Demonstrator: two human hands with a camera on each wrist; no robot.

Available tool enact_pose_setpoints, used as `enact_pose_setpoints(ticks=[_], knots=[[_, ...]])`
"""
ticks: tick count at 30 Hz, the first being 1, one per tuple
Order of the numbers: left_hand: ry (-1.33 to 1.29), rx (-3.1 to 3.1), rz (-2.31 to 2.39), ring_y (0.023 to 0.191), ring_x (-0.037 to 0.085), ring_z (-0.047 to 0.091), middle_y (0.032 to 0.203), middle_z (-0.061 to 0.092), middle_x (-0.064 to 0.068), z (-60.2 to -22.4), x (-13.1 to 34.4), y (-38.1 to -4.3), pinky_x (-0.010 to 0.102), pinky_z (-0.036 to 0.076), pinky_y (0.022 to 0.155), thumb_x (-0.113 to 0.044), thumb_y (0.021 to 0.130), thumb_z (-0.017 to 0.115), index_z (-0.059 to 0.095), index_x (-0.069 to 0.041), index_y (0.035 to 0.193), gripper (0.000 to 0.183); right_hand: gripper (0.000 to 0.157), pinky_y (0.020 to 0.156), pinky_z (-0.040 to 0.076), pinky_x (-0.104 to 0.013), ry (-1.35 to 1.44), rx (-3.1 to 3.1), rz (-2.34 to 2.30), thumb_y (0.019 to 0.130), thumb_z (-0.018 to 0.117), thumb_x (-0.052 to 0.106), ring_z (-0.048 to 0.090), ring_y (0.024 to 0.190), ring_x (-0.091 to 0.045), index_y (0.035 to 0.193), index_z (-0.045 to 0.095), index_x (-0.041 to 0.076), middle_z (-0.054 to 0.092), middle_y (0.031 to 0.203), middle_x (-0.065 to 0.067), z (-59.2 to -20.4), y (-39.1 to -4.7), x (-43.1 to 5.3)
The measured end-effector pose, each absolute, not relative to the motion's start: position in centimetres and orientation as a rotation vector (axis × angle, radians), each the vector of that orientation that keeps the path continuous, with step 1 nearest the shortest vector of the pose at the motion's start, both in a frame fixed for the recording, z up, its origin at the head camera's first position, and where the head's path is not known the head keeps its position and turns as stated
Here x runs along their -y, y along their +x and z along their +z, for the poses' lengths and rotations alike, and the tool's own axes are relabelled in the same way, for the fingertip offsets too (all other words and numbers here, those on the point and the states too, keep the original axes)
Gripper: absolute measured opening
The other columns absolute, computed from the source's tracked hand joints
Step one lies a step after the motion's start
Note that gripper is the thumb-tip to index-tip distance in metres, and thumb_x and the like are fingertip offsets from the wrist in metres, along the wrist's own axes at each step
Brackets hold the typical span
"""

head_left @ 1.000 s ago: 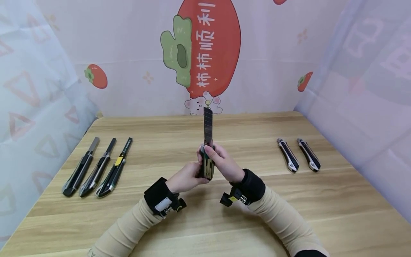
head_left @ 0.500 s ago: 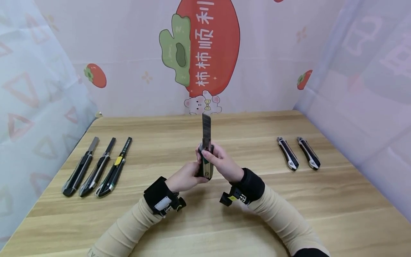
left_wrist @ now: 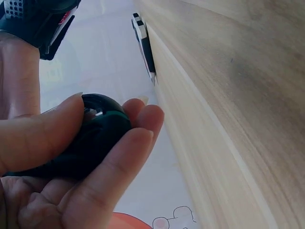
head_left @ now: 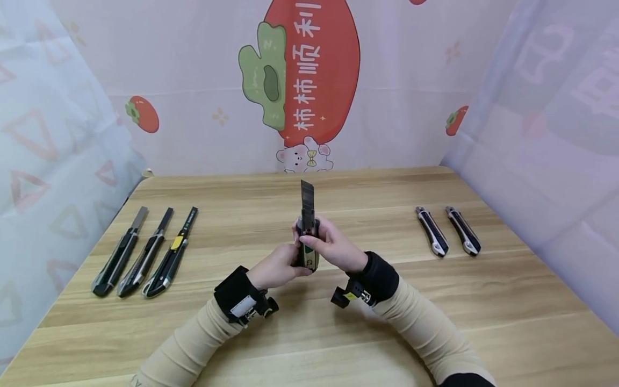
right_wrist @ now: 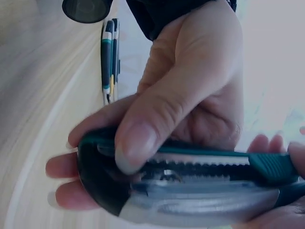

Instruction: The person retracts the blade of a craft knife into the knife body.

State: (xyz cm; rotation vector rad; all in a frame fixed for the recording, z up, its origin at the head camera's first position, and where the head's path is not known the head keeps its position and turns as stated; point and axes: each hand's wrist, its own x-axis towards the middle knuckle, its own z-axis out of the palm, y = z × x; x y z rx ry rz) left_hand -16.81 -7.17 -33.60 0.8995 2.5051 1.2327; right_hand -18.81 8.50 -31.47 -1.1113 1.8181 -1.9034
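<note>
Over the middle of the table, a large utility knife (head_left: 310,262) stands upright in both hands, its segmented blade (head_left: 307,198) extended from the top. My left hand (head_left: 274,267) grips the lower handle. In the right wrist view, the left thumb (right_wrist: 138,143) lies on the dark rounded butt. With my right hand (head_left: 342,251) I hold the knife's upper part, the thumb across its front. A green ridged slider (right_wrist: 272,168) shows near the right hand's thumb (right_wrist: 298,160) at that view's edge. Dark handle (left_wrist: 102,136) fills the left wrist view's grip; the blade is out of sight there.
At the left of the wooden table (head_left: 367,344), three utility knives with extended tips lie side by side: one grey-black (head_left: 117,258), one dark (head_left: 145,258), one with a yellow part (head_left: 169,263). Two smaller knives (head_left: 433,232) lie at the right. Patterned cloth (head_left: 193,64) surrounds the table.
The exposed blade has become shorter, its tip coming down toward the handle. My right thumb has shifted down the front of the knife. The left hand keeps its grip.
</note>
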Motion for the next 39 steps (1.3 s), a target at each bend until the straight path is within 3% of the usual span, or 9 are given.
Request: enact_pose_setpoints(ticks=[7,13,16,21,24,31,39], knots=[[0.882,-2.499,1.292,0.101,0.026,0.054,0.109,0.056,0.021,-33.31,7.82,-16.92,0.033,0.046,0.08,-0.001,0.077,0.059,0.035,0.006,0.125,0.055,0.043,0.095,0.031,-0.03,-0.952,-1.678,-1.983,0.088,0.046,0.022,0.05,0.097,-0.016,0.12,0.036,-0.006,0.056,0.093,0.0,-31.73,-19.36,-8.27],[0.842,-2.507,1.307,0.09,0.021,0.057,0.101,0.06,0.017,-33.06,7.92,-17.15,0.027,0.047,0.073,-0.003,0.076,0.06,0.049,0.005,0.111,0.038,0.039,0.098,0.026,-0.035,-0.845,-1.696,-1.949,0.092,0.035,0.032,0.045,0.106,-0.019,0.11,0.045,-0.001,0.055,0.103,-0.004,-31.96,-19.54,-7.71],[0.832,-2.494,1.306,0.089,0.021,0.058,0.098,0.061,0.018,-33.07,7.83,-17.12,0.027,0.047,0.072,-0.002,0.076,0.06,0.05,0.006,0.109,0.035,0.033,0.095,0.028,-0.034,-0.846,-1.689,-1.924,0.093,0.034,0.028,0.044,0.105,-0.018,0.107,0.046,0.001,0.053,0.104,-0.004,-32.03,-19.59,-7.67],[0.859,-2.561,1.264,0.097,0.023,0.055,0.105,0.059,0.02,-33.35,7.74,-16.98,0.03,0.046,0.078,-0.002,0.075,0.062,0.04,0.009,0.119,0.05,0.02,0.09,0.032,-0.03,-0.902,-1.667,-1.921,0.092,0.037,0.018,0.047,0.097,-0.015,0.099,0.045,0.001,0.053,0.094,-0.001,-32.2,-19.44,-7.83],[0.894,-2.604,1.214,0.1,0.022,0.054,0.108,0.057,0.019,-33.42,7.69,-16.88,0.031,0.045,0.082,-0.004,0.075,0.062,0.037,0.009,0.122,0.055,0.021,0.089,0.034,-0.028,-0.954,-1.721,-1.898,0.091,0.04,0.019,0.048,0.096,-0.012,0.097,0.044,-0.001,0.053,0.094,-0.001,-32.2,-19.13,-7.98],[0.885,-2.644,1.194,0.092,0.02,0.057,0.1,0.061,0.016,-33.24,7.5,-16.77,0.029,0.046,0.078,-0.003,0.075,0.062,0.051,0.006,0.109,0.037,0.027,0.09,0.037,-0.029,-0.99,-1.796,-1.893,0.089,0.044,0.012,0.051,0.098,-0.011,0.106,0.041,-0.009,0.051,0.105,-0.023,-32.26,-18.73,-8.18],[0.926,-2.701,1.164,0.094,0.021,0.056,0.106,0.058,0.017,-33.1,7.51,-16.77,0.029,0.047,0.078,-0.003,0.074,0.063,0.048,0.005,0.114,0.044,0.026,0.087,0.04,-0.025,-0.976,-1.739,-1.925,0.086,0.047,0.003,0.051,0.097,-0.009,0.107,0.037,-0.008,0.053,0.098,-0.003,-32.28,-18.83,-8.16]])
